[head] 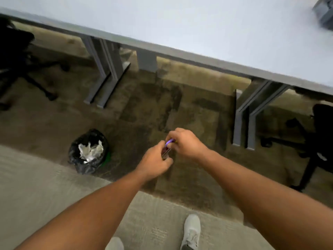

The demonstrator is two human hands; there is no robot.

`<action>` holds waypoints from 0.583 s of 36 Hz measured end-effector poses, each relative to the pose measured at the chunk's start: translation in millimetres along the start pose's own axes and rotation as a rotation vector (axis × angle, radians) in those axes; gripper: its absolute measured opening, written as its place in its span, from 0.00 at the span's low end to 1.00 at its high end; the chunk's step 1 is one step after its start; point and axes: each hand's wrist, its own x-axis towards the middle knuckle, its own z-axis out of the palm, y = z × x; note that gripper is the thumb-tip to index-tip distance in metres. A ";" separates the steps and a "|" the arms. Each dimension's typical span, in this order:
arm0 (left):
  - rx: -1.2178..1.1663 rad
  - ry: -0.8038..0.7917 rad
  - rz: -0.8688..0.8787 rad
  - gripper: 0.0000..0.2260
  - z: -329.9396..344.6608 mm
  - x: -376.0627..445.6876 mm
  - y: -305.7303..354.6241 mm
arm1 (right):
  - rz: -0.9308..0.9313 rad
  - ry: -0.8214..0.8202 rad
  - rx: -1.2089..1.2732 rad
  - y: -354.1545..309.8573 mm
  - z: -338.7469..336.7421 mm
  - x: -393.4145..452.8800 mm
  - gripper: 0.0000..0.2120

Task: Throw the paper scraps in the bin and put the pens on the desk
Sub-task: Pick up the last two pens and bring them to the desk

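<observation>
Here both hands [155, 162] [185, 141] grip blurred pens [166, 149], one purple.

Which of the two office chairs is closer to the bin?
The chair on the left, at the picture's left edge. The bin stands left of both hands, on that chair's side; the other chair is at the far right, beyond the desk legs.
</observation>
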 end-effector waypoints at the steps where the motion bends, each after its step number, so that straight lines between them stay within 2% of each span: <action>1: 0.007 0.020 -0.001 0.15 -5.9 0.0 14.9 | -0.003 0.013 0.009 -5.2 -16.0 -1.8 0.08; 4: 0.001 0.097 0.020 0.18 -23.6 1.8 62.3 | 0.001 0.048 0.039 -18.0 -65.5 -7.1 0.08; 8: 0.031 0.239 0.045 0.13 -47.3 7.4 123.0 | -0.014 0.137 0.121 -25.2 -127.1 -12.3 0.08; 14: 0.018 0.203 0.112 0.04 -76.3 27.3 203.2 | -0.077 0.329 0.227 -19.1 -206.5 -27.7 0.18; 16: 0.049 0.224 0.132 0.07 -82.6 36.6 230.4 | -0.082 0.360 0.256 -15.4 -234.8 -33.7 0.19; 19: 0.129 0.303 0.202 0.14 -89.8 52.7 272.4 | -0.074 0.419 0.252 -8.3 -275.7 -39.3 0.14; 21: 0.185 0.348 0.246 0.14 -92.7 62.0 298.4 | -0.056 0.460 0.266 -3.2 -299.7 -39.6 0.12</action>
